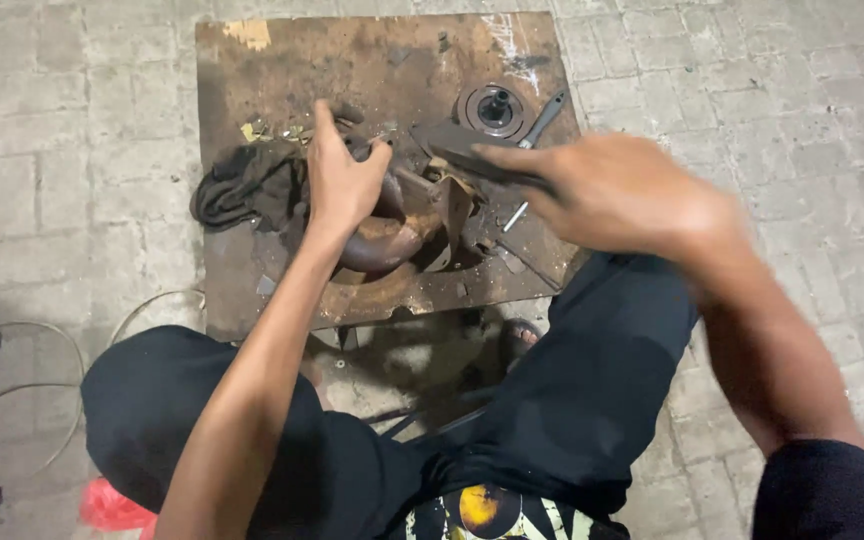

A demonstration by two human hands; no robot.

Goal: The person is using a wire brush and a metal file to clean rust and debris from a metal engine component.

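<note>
- Rust-brown curved metal part (pixel 392 235): a bent, pipe-like casting with a flat flange plate standing off its right side; it lies near the middle of the board, a little toward the near edge. Surface pitted, dull, reddish.
- Left hand (pixel 344 180): pressed down on top of the curved part, fingers spread and curled over its upper bend, closed on it as a steadying hold.
- Right hand (pixel 617 190): blurred by motion, closed around a flat dark tool (pixel 472 155) whose tip points left toward the flange. Whether the tip touches the part cannot be told.
- Handling note (judgement): the left hand should bear down firmly so the casting does not rock, with its fingers kept clear of the tool's tip; the tool is best kept low and flat against the flange face.
- Dark rag (pixel 247 190): bunched at the board's left edge, just beside the left hand.
- Round metal disc with centre hub (pixel 495 108): near the far right corner.
- Slim wrench-like tool (pixel 540 122): lying just right of the disc.
- Rusty board (pixel 282 90): stained, scuffed sheet resting on grey paving bricks (pixel 72 140).
- Person's knees in black clothing frame the near edge.
</note>
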